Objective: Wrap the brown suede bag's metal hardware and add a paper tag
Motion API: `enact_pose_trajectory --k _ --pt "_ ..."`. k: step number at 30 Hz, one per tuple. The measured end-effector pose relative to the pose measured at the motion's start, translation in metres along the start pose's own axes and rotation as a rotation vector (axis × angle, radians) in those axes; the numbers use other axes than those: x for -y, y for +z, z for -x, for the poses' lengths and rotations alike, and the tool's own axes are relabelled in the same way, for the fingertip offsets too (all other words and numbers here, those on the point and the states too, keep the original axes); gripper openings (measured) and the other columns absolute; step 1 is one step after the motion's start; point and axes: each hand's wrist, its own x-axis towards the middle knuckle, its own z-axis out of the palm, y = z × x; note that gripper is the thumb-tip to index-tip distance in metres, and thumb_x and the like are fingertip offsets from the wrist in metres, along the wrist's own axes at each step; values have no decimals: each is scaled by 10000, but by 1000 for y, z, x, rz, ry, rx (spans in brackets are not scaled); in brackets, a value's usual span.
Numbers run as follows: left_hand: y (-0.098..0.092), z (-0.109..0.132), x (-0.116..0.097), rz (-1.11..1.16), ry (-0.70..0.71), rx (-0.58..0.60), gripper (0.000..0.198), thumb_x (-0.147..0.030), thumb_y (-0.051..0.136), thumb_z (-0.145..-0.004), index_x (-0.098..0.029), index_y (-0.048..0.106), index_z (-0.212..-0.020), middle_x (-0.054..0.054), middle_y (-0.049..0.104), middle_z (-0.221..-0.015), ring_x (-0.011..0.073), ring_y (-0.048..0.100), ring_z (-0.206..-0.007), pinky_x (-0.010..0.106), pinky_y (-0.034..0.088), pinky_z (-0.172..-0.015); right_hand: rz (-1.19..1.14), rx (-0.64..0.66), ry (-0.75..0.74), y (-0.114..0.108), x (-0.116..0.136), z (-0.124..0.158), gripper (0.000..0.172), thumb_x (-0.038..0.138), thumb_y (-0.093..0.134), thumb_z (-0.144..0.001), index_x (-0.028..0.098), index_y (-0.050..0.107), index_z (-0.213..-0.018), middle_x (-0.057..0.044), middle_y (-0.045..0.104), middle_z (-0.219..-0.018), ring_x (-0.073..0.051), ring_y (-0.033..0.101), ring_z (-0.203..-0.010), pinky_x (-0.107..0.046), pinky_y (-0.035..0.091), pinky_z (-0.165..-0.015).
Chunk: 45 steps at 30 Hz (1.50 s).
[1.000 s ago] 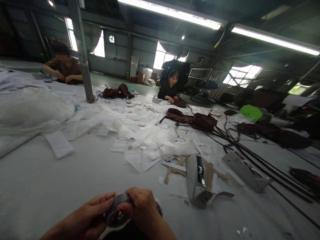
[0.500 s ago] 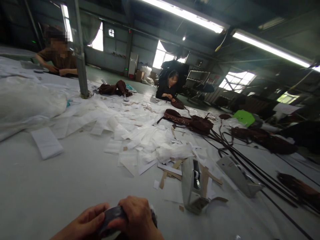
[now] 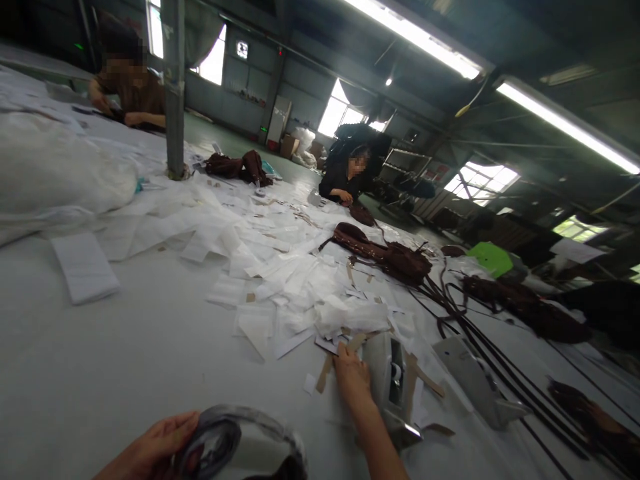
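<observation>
At the bottom edge, my left hand (image 3: 155,443) is closed round a coiled grey band (image 3: 220,433), its shiny surface like plastic wrapping. A loose loop of the band arcs to the right, and its lower part is cut off by the frame. My right hand (image 3: 353,377) reaches forward onto the table, its fingers together at the end of a white paper strip (image 3: 326,345). Brown paper strips (image 3: 325,375) lie around these fingers. Just right of my right hand stands a grey tape dispenser (image 3: 387,373), partly behind my forearm.
Thin white sheets (image 3: 300,280) are heaped mid-table. Dark brown bags (image 3: 383,253) with long straps lie beyond, and a second dispenser (image 3: 475,380) stands right. A metal post (image 3: 175,93) rises at the left. Two co-workers (image 3: 133,90) sit across the table.
My right hand has let go of the grey band and moved forward and right to the paper strips. The band has opened into a loop in my left hand. The view has tilted slightly.
</observation>
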Motion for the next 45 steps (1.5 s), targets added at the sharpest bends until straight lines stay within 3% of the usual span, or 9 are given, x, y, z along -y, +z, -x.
enact_pose_trajectory --k 8,17,20,24,26,28,31,38,45 --pt "-15 -6 -3 202 -58 -146 229 -340 737 -757 -145 621 -780 -2 652 -607 80 578 -386 114 401 -338 98 -77 -123 16 8 -4 269 54 387 -885 111 639 -809 -159 667 -778 -294 635 -803 -373 394 -727" --pt "-2 1 -6 341 -136 -198 209 -273 591 -882 -94 610 -776 11 649 -576 68 572 -359 106 438 -344 -70 -227 -169 5 -4 9 385 259 360 -959 154 625 -701 -97 679 -683 -218 649 -632 -293 416 -583" --pt "2 3 -6 344 -124 -204 243 -284 586 -887 -82 606 -753 14 645 -569 66 569 -352 103 435 -339 -170 -306 -196 -9 -1 24 485 349 262 -985 138 667 -824 -128 721 -803 -214 684 -714 -283 472 -632" --pt "9 5 -3 316 -69 -236 241 -272 565 -897 -92 603 -741 14 644 -560 69 563 -341 108 424 -327 -516 -354 -79 -40 30 75 531 494 318 -955 104 651 -1091 -81 724 -716 -172 679 -596 -229 502 -572" --pt "14 5 0 295 -41 -256 226 -274 570 -893 -105 601 -746 7 640 -556 66 555 -335 106 410 -320 -821 -163 -50 -51 55 111 456 524 468 -891 149 682 -1039 -10 683 -594 -146 627 -470 -198 477 -466" --pt "18 4 3 264 -12 -258 185 -272 583 -882 -120 604 -779 -2 638 -561 64 551 -335 101 384 -308 -949 -65 -159 -55 81 145 382 495 495 -885 187 718 -921 17 636 -509 -140 599 -432 -190 451 -437" --pt "23 5 8 198 31 -252 153 -283 596 -870 -136 606 -830 -7 638 -578 62 553 -347 94 363 -308 -917 -189 -313 -49 109 179 368 409 429 -931 205 718 -831 -27 699 -634 -150 653 -539 -202 474 -560" --pt "22 8 22 -4 177 -164 304 -441 681 -783 -160 569 -818 -25 627 -625 63 554 -358 118 372 -330 -615 -352 -393 -35 135 194 290 252 454 -871 243 639 -648 -13 628 -510 -170 599 -420 -258 344 -452" --pt "31 16 29 -226 254 -51 372 -522 615 -802 -165 514 -797 -40 576 -655 76 558 -346 135 350 -308 -801 -96 -153 -38 167 188 274 278 470 -858 234 657 -663 -38 672 -544 -191 615 -475 -281 313 -481"
